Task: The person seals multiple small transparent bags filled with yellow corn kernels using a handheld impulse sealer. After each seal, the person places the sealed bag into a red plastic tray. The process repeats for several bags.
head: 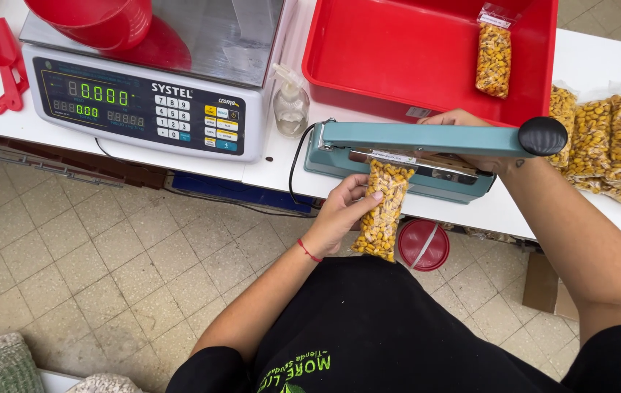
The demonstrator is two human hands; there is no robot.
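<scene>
Sealing step: our left hand (341, 211) pinches corn bag (383, 211), mouth in sealer (427, 149); right hand (470, 127) behind arm, grip unclear. We judge lever press next.

Glossy clear plastic bag (383, 211), brushed-metal scale (154, 80)

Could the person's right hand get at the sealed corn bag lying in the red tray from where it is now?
Probably yes: the right hand rests at the sealer beside the red tray, and nothing covers the corn bag.
</scene>
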